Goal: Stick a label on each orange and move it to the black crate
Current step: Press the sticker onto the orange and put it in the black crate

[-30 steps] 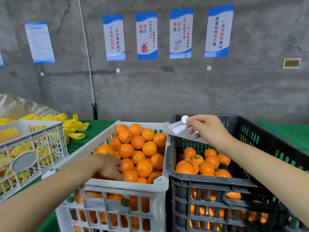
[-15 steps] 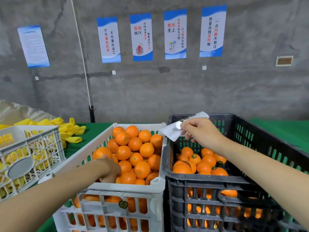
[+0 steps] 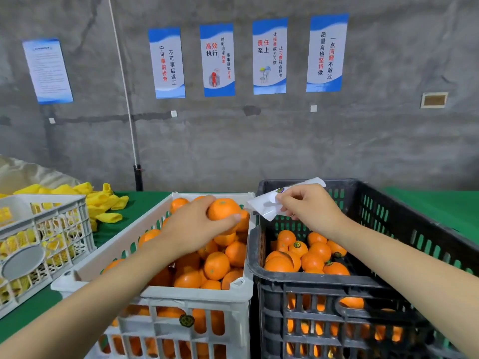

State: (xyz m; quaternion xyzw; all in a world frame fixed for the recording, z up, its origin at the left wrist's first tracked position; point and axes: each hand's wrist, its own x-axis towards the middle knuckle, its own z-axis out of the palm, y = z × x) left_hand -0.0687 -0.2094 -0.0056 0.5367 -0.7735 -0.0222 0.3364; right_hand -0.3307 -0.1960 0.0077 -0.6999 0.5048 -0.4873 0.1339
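Note:
My left hand [image 3: 197, 226] grips one orange [image 3: 223, 208] and holds it above the white crate [image 3: 181, 296], which is piled with several unlabelled oranges [image 3: 216, 265]. To its right, my right hand [image 3: 308, 211] pinches a white strip of label backing paper [image 3: 267, 206] over the far left corner of the black crate [image 3: 324, 281]. A dark round label [image 3: 280, 190] sits on the strip near my fingers. Several oranges [image 3: 312, 260] with dark round labels lie in the black crate. The held orange and the strip are almost touching.
A second white crate [image 3: 39, 244] with yellow foam nets stands at the left. More yellow nets [image 3: 103, 203] lie on the green table [image 3: 440, 206] behind it. A grey wall with posters [image 3: 217, 59] is close behind the crates.
My left hand has lifted an orange out of the white crate and raised it toward the label strip. My right hand has stayed over the black crate's corner with the strip.

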